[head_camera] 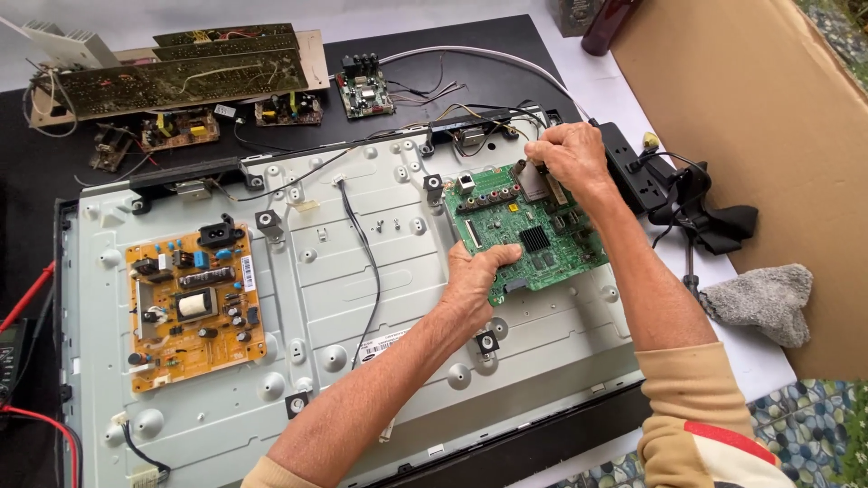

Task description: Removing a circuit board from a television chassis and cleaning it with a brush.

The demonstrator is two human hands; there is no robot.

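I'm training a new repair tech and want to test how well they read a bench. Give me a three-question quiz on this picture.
1. True or false: the left hand rests on the lower left edge of the green circuit board.
2. Which board lies at the left of the metal back panel? A) an orange board B) a blue board C) a white board
3. Fill in: the right hand works at the green board's ____ edge.

Key: 1 true; 2 A, the orange board; 3 top.
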